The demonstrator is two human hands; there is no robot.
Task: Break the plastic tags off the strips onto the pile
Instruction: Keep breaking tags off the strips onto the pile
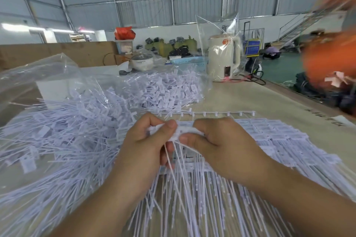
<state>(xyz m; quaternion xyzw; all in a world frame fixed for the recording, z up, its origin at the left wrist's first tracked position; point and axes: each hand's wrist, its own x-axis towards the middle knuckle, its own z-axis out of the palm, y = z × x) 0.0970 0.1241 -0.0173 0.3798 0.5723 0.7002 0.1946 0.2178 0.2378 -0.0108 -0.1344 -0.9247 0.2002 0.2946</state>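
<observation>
White plastic everywhere. My left hand and my right hand meet in the middle of the view, both pinching one small bunch of tags between thumb and curled fingers, each grip clamped tight on it. The thin tails of those tags hang down between my palms. Under my wrists lie the strips, tags still in neat rows, spread across the tan counter to my right. A bare comb-like runner sits just beyond my knuckles. To my left, the pile of loose tags sprawls wide, partly under clear plastic sheeting. Farther back stands a cream kettle wrapped in clear film, beside a blue basket. Something orange and blurred fills the right edge; I cannot tell what it is.
</observation>
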